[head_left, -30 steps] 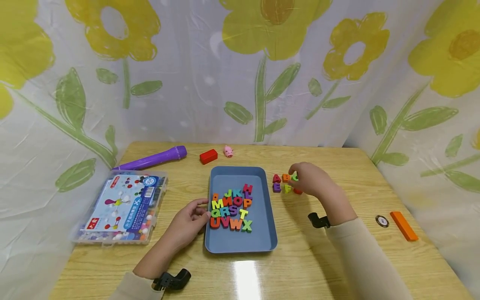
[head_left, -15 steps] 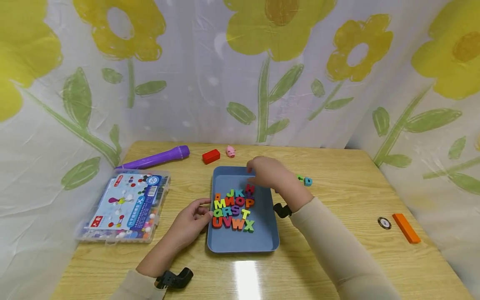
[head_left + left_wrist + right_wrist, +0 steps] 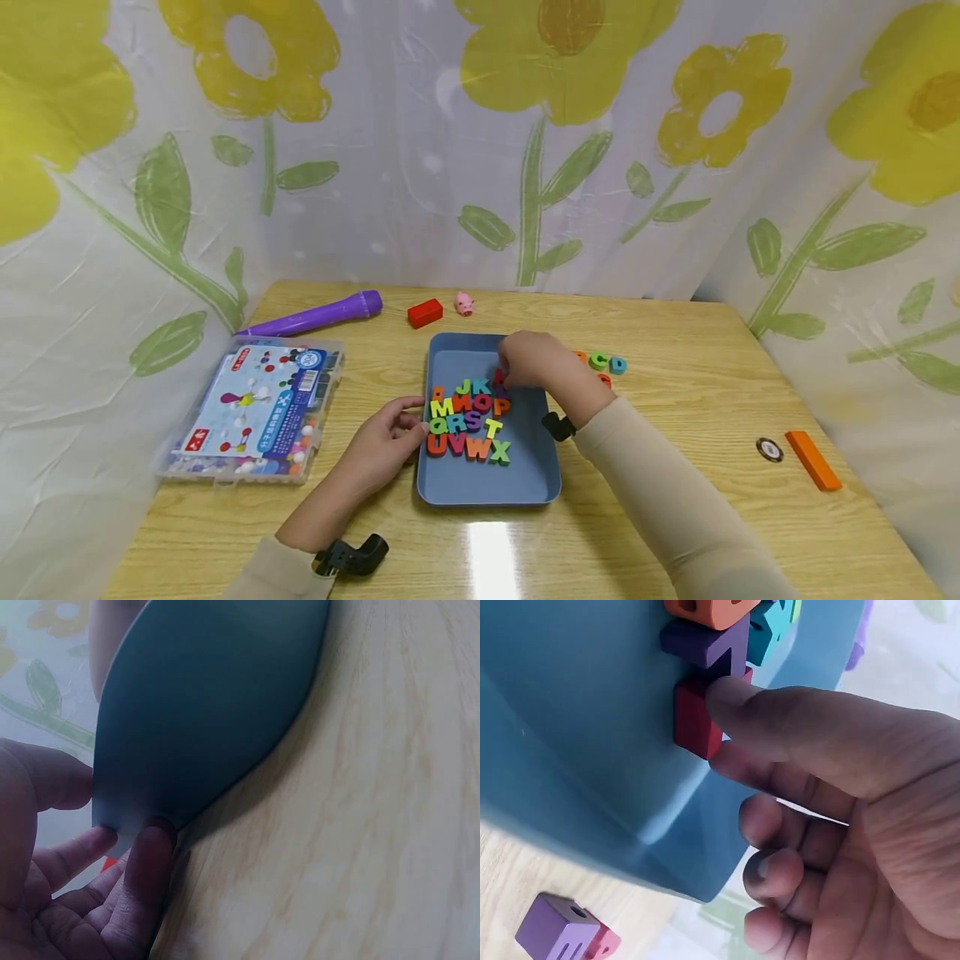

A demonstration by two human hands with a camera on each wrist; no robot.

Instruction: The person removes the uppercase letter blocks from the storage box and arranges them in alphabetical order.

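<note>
My right hand (image 3: 531, 363) reaches over the right rim of a blue-grey tray (image 3: 487, 490). Its thumb and index finger pinch a red letter H block (image 3: 694, 720), which stands in the tray against a purple letter L block (image 3: 705, 646). The other fingers of that hand curl loosely beside the tray wall. At the tray's left side, my left hand (image 3: 387, 437) holds the rim, thumb on its edge and fingers against the outer wall. Rows of coloured letter blocks, among them a yellow M (image 3: 442, 407) and a green X (image 3: 499, 452), lie face up in the tray.
Right of the tray lie more letter blocks, including a green C (image 3: 597, 361) and blue D (image 3: 617, 365). A boxed molecule kit (image 3: 251, 412), purple microphone (image 3: 315, 317), red block (image 3: 425, 313), pink pig (image 3: 464, 303), round chip (image 3: 769, 449) and orange bar (image 3: 813, 461) surround it.
My right hand has moved left from the letter blocks beside the tray into its upper right part, then lowered onto the red H. The left hand stays at the tray's left rim.
</note>
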